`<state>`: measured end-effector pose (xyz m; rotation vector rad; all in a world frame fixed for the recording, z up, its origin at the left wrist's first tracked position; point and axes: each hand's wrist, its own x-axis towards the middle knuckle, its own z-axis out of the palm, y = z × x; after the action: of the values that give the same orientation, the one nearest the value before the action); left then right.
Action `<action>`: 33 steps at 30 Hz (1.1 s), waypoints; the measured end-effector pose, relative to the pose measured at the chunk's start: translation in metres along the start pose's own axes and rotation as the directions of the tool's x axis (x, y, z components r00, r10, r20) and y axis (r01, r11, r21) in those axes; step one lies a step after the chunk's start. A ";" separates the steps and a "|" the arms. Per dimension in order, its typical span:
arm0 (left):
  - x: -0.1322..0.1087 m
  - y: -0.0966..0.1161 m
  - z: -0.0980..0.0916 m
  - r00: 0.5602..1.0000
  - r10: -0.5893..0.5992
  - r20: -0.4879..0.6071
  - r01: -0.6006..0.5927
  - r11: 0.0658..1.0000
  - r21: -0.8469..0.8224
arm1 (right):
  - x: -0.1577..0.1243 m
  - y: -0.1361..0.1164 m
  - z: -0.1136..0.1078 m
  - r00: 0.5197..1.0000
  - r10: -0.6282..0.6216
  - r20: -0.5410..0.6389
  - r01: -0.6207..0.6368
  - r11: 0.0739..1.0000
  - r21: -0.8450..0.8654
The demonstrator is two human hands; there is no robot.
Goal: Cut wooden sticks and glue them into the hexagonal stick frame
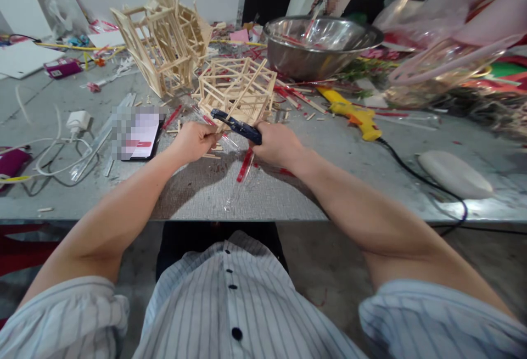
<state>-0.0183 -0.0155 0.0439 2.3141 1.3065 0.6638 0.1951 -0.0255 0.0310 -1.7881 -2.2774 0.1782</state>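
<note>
My right hand [275, 142] is closed around dark blue pliers [236, 124], which point left toward my other hand. The fingers of my left hand [195, 140] are pinched on a thin wooden stick [230, 112] that slants up to the right. Just beyond both hands stands a low open frame of wooden sticks [236, 85]. A taller stick structure [162, 40] rises behind it on the left. Red plastic strips [246, 166] and short stick pieces lie around and under my hands. The tool's jaws are hard to make out.
A phone [142, 135] lies left of my hands, near a white charger [78, 122] with cables. At the right are a yellow glue gun [349, 111] with its black cord and a pale oval object [455, 174]. A metal bowl [321, 54] stands at the back.
</note>
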 end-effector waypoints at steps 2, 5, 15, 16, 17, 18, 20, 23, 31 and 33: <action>0.000 0.001 0.000 1.000 -0.022 0.008 0.022 1.000 -0.009 | -0.001 -0.001 0.000 1.000 0.006 0.008 -0.006 1.000 0.001; 0.001 0.001 0.001 0.999 -0.031 0.005 0.031 0.999 -0.026 | -0.001 -0.001 -0.001 1.000 0.007 0.007 -0.007 1.000 -0.004; 0.002 -0.001 0.003 0.999 -0.038 0.015 0.039 0.998 -0.046 | -0.001 -0.002 -0.003 0.999 0.017 0.028 -0.017 1.000 -0.011; 0.002 -0.002 0.003 0.999 -0.041 0.014 0.042 0.998 -0.044 | -0.001 -0.002 -0.004 0.999 0.014 0.039 -0.014 1.000 -0.018; 0.003 -0.003 0.004 0.999 -0.042 0.014 0.043 0.998 -0.044 | -0.001 -0.002 -0.005 0.999 0.014 0.051 -0.013 1.000 -0.023; 0.003 -0.005 0.005 0.999 -0.043 0.012 0.043 0.998 -0.050 | -0.001 -0.002 -0.005 0.998 0.015 0.064 -0.013 1.000 -0.024; 0.004 -0.008 0.007 0.999 -0.037 -0.006 0.037 0.997 -0.066 | 0.000 -0.003 -0.006 0.996 0.023 0.081 -0.022 1.000 -0.013; 0.004 -0.012 0.013 0.994 -0.033 -0.106 0.026 0.997 -0.072 | 0.000 -0.005 -0.005 0.997 0.053 0.056 -0.054 0.998 0.021; 0.002 -0.010 0.026 0.927 -0.011 -0.376 -0.026 0.995 -0.095 | -0.003 -0.012 -0.003 0.995 0.104 -0.006 -0.103 0.989 0.102; 0.002 -0.011 0.029 0.898 0.011 -0.439 -0.070 0.991 -0.118 | -0.004 -0.013 -0.002 0.994 0.111 -0.002 -0.110 0.987 0.113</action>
<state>-0.0077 -0.0115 0.0150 2.1630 1.3478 1.3049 0.1840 -0.0323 0.0359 -1.8536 -2.1183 0.3121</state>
